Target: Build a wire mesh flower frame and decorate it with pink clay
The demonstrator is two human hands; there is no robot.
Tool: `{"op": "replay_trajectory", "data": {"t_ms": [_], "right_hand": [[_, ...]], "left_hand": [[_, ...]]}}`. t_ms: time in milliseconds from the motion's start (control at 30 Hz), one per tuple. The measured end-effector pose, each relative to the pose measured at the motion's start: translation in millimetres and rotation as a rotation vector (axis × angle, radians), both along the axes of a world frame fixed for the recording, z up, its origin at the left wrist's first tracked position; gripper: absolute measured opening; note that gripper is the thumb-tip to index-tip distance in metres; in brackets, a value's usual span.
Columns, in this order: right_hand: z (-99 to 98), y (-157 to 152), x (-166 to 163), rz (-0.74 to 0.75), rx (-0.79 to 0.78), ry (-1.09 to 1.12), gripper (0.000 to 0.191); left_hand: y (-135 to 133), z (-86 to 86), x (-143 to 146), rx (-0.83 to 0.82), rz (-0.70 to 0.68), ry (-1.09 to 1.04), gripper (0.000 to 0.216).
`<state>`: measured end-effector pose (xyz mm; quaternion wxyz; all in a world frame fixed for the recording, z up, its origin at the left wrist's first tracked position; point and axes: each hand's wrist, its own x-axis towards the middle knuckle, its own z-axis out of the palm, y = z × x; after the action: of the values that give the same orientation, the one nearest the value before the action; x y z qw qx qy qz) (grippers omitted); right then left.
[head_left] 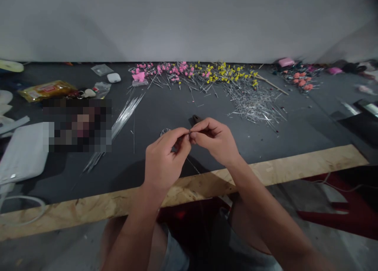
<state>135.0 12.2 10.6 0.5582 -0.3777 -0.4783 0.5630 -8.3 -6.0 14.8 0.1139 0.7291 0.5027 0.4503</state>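
Observation:
My left hand [165,157] and my right hand [217,142] meet over the near middle of the dark table, fingertips almost touching. Each is closed in a pinch on what looks like a thin wire [193,164], whose tail slants down below the fingers. The spot between the fingertips is too small to make out. Beyond my left knuckles, a small coil of silvery wire [165,131] partly shows. A dark tool [195,118], mostly hidden, lies just behind my right fingers.
Wire stems with pink heads [177,69] and yellow heads [227,72] line the wall. Bare wire pieces [256,106] are heaped to the right, and long straight wires [126,113] lie left. A white box [26,153] stands far left. A wooden strip [265,170] edges the table.

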Motion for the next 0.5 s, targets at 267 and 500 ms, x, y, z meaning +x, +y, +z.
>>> {"op": "replay_trajectory", "data": {"t_ms": [267, 500], "right_hand": [[2.5, -2.9, 3.0, -0.018, 0.112, -0.167, 0.005], [3.9, -3.7, -0.3, -0.031, 0.174, -0.166, 0.006]], "left_hand": [[-1.2, 1.9, 0.3, 0.021, -0.045, -0.057, 0.012], [-4.3, 4.2, 1.3, 0.078, -0.022, -0.081, 0.015]]}}
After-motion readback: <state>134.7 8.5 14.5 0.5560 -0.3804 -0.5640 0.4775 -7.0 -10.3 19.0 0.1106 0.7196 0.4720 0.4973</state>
